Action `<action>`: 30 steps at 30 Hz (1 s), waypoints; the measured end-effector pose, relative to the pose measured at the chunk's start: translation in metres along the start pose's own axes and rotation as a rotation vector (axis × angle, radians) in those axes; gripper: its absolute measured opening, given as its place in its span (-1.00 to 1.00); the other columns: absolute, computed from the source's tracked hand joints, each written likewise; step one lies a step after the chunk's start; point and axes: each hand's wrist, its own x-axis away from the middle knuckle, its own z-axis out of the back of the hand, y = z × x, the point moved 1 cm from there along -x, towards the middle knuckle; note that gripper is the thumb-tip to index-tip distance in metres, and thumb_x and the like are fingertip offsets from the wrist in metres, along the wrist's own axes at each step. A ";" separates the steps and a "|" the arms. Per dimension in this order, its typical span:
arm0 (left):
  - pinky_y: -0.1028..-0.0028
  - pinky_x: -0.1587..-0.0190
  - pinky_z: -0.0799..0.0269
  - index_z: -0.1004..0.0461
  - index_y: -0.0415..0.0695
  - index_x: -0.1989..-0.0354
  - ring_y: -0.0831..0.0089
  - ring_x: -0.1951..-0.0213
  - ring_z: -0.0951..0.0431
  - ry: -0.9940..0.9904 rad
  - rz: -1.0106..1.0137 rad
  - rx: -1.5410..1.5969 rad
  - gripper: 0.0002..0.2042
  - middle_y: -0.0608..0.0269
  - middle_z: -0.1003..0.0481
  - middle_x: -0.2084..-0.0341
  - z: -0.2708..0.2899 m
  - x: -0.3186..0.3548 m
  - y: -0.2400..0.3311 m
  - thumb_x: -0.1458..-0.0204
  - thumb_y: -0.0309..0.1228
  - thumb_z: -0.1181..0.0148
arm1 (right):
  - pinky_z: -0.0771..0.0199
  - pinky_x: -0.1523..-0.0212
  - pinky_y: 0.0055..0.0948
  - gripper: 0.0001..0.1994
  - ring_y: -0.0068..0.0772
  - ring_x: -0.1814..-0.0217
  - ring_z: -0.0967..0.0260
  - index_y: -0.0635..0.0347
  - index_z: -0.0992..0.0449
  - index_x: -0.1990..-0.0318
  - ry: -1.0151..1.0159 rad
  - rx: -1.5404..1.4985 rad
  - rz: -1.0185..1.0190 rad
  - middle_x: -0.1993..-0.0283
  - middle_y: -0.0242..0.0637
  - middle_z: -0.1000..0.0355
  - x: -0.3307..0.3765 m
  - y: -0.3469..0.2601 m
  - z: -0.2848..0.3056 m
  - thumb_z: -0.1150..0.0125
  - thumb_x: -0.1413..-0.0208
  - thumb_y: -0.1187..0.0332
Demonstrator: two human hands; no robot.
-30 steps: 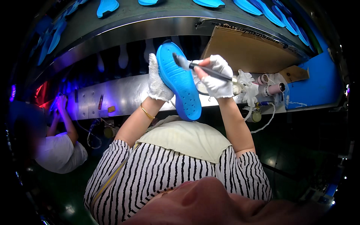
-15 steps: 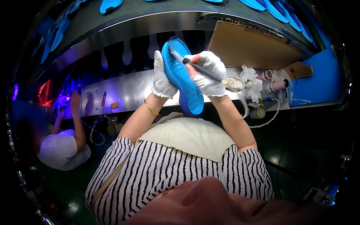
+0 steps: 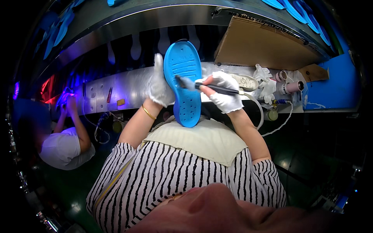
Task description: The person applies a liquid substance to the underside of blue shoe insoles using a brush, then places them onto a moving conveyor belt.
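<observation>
Brush (image 3: 225, 90) moved down blue sole (image 3: 188, 99); 2 hands (image 3: 159, 86) hold both near metal bench (image 3: 136, 89), dark floor (image 3: 77, 190).

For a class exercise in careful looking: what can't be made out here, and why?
In the head view:
Blue sole: far face turned away from view.
Left hand: most fingers hidden behind the sole.
Brush bristles: blurred, single hairs indistinct.
Blue piece: cut off by the upper edge.
</observation>
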 end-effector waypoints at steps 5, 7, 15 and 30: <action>0.17 -0.11 -0.40 0.00 -0.08 -0.32 0.15 -0.11 -0.38 0.024 0.006 -0.237 -0.04 0.00 -0.29 -0.12 0.015 0.011 -0.031 0.10 0.46 0.36 | -0.50 0.27 -0.55 -0.88 -0.53 0.32 -0.49 0.28 -0.48 0.36 -0.017 0.092 0.091 0.32 -0.20 -0.51 0.010 0.010 0.007 -0.31 0.05 0.57; 0.19 -0.07 -0.44 -0.03 -0.08 -0.30 0.13 -0.09 -0.40 0.056 -0.020 -0.199 0.00 0.00 -0.30 -0.11 0.015 0.002 -0.028 0.15 0.50 0.36 | -0.49 0.21 -0.53 -0.88 -0.52 0.27 -0.48 0.28 -0.48 0.36 -0.053 -0.035 -0.025 0.31 -0.21 -0.51 0.010 0.016 0.002 -0.30 0.06 0.60; 0.08 -0.04 -0.43 -0.16 -0.18 -0.22 0.05 0.01 -0.46 -0.123 -0.204 0.177 0.16 0.00 -0.42 0.01 0.010 -0.030 -0.002 0.39 0.63 0.35 | -0.48 0.20 -0.51 -0.83 -0.42 0.26 -0.51 0.21 -0.52 0.38 -0.072 0.202 0.343 0.37 -0.21 -0.53 -0.015 0.002 -0.017 -0.39 0.16 0.58; 0.01 -0.21 -0.24 -0.07 -0.17 -0.29 -0.02 -0.09 -0.40 -0.643 -0.409 0.285 0.27 -0.09 -0.29 -0.13 0.008 -0.043 0.046 0.56 0.63 0.15 | -0.45 0.42 -0.67 -0.88 -0.56 0.40 -0.47 0.22 -0.50 0.35 0.035 -0.385 0.045 0.27 -0.16 -0.52 -0.028 0.012 -0.010 -0.31 0.06 0.57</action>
